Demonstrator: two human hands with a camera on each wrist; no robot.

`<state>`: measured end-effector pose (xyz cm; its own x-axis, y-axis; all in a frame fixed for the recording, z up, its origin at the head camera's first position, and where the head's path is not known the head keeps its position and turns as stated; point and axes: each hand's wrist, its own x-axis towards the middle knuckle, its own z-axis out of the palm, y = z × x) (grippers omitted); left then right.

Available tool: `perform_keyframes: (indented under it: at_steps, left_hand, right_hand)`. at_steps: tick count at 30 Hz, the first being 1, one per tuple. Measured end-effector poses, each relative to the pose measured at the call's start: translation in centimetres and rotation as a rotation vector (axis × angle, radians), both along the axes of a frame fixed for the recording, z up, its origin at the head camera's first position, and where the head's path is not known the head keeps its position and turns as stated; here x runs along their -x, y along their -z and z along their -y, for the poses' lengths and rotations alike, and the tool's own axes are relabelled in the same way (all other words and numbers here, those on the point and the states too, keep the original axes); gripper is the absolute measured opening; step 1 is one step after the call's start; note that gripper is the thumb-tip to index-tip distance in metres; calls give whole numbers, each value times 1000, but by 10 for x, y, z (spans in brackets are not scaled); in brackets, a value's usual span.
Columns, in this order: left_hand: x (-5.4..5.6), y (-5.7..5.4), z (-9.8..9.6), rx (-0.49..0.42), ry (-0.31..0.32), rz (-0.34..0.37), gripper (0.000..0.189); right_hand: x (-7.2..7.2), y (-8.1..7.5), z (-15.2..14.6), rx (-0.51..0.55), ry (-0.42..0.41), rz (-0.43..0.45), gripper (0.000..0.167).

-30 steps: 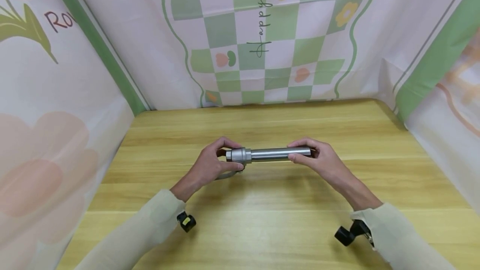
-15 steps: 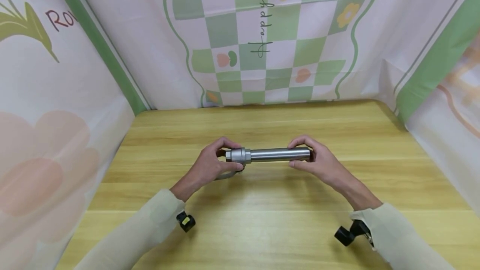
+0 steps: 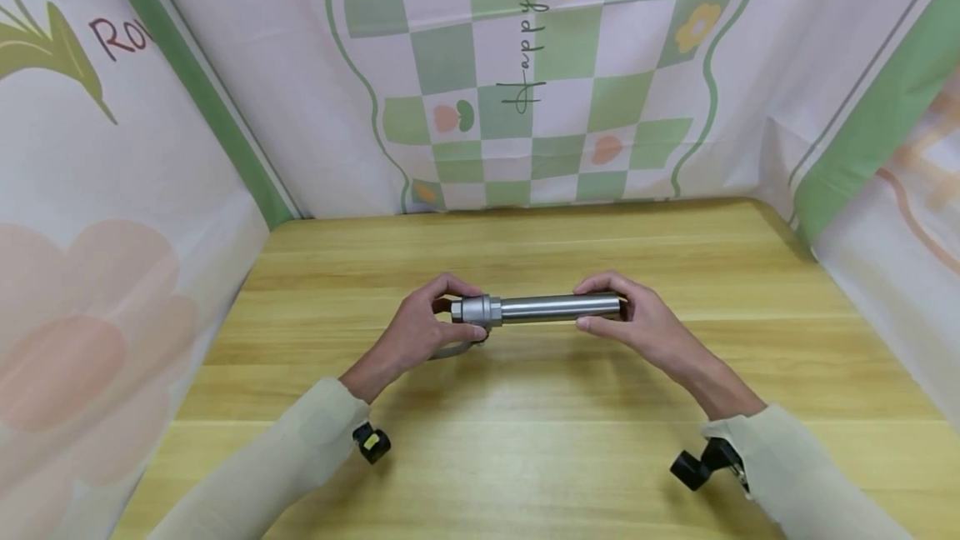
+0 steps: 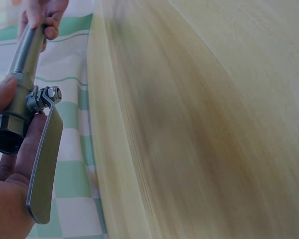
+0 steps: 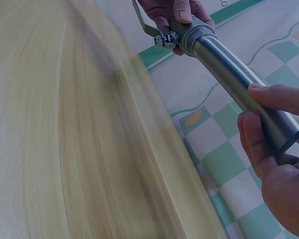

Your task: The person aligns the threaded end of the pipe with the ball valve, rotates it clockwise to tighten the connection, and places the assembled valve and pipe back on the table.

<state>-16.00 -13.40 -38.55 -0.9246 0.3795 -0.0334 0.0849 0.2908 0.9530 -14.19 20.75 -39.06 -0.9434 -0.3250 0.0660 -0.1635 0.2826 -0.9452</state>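
Observation:
A ball valve [image 3: 474, 309] of grey metal is joined end to end with a straight steel pipe [image 3: 558, 307], and both are held level above the table. My left hand [image 3: 417, 325] grips the valve body between thumb and fingers. The valve's flat lever handle [image 4: 46, 167] hangs beside that hand in the left wrist view, and the valve's open end faces the camera. My right hand [image 3: 643, 321] pinches the pipe near its free end, thumb on the near side and fingers on the far side. The joint inside the valve is hidden.
The wooden table [image 3: 525, 457] lies below both hands. Printed curtains [image 3: 300, 107] stand along its back and both sides. A small black camera [image 3: 372, 443] sits at the left cuff and another black camera [image 3: 690, 471] at the right cuff.
My right thumb and fingers have spread and closed slightly around the pipe, shifting their hold on it. The left hand and the valve keep their place.

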Motion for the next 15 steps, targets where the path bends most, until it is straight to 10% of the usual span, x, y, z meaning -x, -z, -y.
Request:
perform_keyframes:
  at_steps: [15]
  left_hand:
    - [-1, -2, -1, 4, -3, 3, 47]
  right_hand:
    - [1, 2, -4, -35, 15, 18, 37]
